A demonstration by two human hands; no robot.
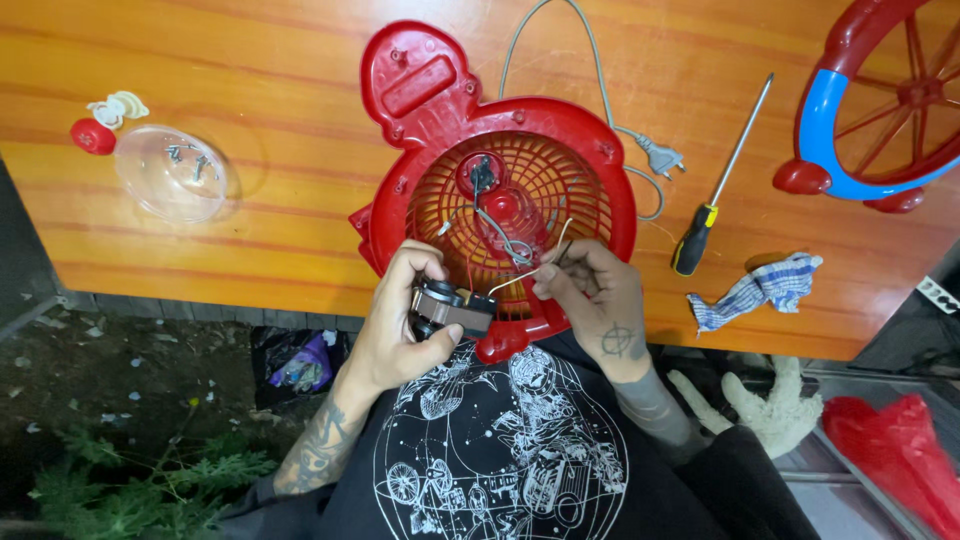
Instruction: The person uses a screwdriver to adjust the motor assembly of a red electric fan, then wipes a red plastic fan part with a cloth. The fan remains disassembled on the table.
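My left hand grips a small fan motor just in front of the table's near edge. My right hand pinches thin wires that run from the motor up into the red fan housing. The housing lies flat on the orange wooden table, its round grille facing up, with more wires over the centre hub. A grey power cord with a plug loops from behind the housing.
A screwdriver with a black and yellow handle lies right of the housing, a checked cloth below it. A red and blue fan guard sits at the far right. At left are a clear dish with screws, a red knob and white parts.
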